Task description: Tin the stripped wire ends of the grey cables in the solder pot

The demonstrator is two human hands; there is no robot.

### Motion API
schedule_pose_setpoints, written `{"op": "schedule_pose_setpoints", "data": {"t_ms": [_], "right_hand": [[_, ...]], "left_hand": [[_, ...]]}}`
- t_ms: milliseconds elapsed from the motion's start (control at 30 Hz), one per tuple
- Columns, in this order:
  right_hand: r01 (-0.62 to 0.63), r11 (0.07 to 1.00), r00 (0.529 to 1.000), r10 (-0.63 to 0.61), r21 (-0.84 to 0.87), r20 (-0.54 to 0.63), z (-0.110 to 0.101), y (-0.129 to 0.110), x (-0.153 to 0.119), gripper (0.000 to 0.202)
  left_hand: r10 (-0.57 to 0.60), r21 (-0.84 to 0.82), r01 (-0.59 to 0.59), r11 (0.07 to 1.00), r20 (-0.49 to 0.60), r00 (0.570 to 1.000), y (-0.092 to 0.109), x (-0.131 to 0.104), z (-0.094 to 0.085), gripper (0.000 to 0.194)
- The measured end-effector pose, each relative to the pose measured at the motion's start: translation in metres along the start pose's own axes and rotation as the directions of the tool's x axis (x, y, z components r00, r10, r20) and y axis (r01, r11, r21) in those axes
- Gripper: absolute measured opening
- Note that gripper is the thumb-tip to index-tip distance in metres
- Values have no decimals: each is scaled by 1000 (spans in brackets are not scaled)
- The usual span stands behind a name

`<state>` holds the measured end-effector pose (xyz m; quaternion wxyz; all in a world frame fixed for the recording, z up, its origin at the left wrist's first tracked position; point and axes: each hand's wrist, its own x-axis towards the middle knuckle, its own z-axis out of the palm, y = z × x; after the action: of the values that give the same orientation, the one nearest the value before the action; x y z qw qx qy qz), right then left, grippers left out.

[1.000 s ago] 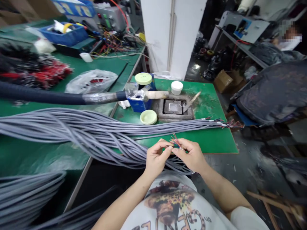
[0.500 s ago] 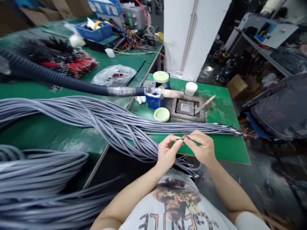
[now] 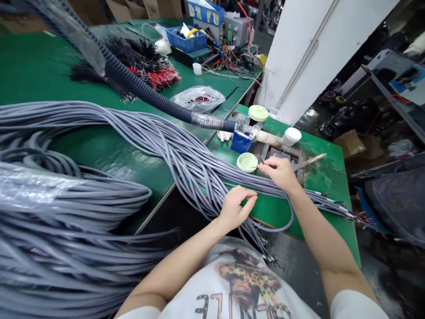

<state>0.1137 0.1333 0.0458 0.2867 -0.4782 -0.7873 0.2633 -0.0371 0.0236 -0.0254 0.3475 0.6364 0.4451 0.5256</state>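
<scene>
My right hand [image 3: 282, 173] pinches the end of a grey cable [image 3: 291, 217], and its thin coloured wires stick out past the fingertips. Those wire tips are at the rim of a shallow pale green dish [image 3: 247, 168]. From under my right wrist the cable loops down toward the front edge of the board. Lower and to the left, my left hand [image 3: 236, 206] holds nothing, its thumb apart from the bent fingers. A thick bundle of grey cables [image 3: 186, 153] runs just behind it, with stripped ends [image 3: 357, 215] at the right.
A ribbed hose [image 3: 146, 93] ends in a pale nozzle [image 3: 270, 138] over a solder pot [image 3: 282, 154], which my right hand partly hides. A flat scraper-like tool [image 3: 312, 161] leans there. Nearby are a white tub [image 3: 292, 136] and a green-lidded jar [image 3: 258, 113]. More coiled cables [image 3: 83, 208] lie left.
My hands have separated. The right one has carried the wire ends forward to the green dish, while the left has let go. The camera view has turned left.
</scene>
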Motion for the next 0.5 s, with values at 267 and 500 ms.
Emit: {"op": "schedule_pose_setpoints", "data": {"t_ms": [267, 500], "right_hand": [[-4, 938, 984, 64, -347, 163, 27, 20, 54, 23], [14, 861, 975, 100, -508, 198, 38, 24, 64, 22]], "left_hand": [[153, 327, -198, 924, 157, 976, -20, -5, 6, 19], [222, 374, -264, 889, 152, 963, -20, -4, 4, 16]]}}
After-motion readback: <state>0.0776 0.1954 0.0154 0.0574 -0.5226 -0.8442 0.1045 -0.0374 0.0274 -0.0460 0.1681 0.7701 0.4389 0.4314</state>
